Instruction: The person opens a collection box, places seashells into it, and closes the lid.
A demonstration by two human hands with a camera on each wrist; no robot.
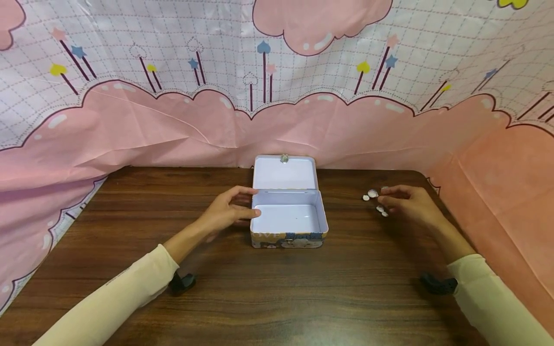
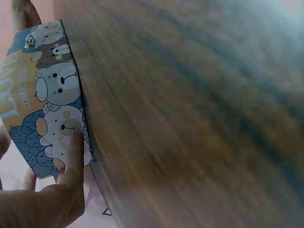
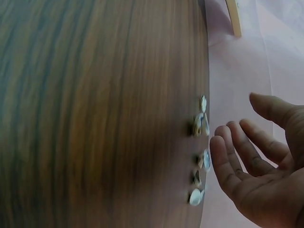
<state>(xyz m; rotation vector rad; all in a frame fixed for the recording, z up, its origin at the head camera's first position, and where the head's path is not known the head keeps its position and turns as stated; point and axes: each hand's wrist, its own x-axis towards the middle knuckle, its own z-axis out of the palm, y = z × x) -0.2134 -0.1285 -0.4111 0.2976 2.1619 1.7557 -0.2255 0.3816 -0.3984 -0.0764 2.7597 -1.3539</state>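
Note:
A small tin box with a white inside stands on the wooden table, its lid raised at the back. Cartoon bears and lettering cover its outside. My left hand holds the box by its left side, thumb tip over the rim, and one finger lies against the printed wall in the left wrist view. Over on the right, my right hand hovers beside several small white seashells. Its fingers are loosely bent with nothing between them. The right wrist view shows the shells just past the fingertips.
Behind the brown wooden table hangs a pink and white patterned cloth, which also runs down both sides. Black bands sit at both wrists, below the cream sleeves.

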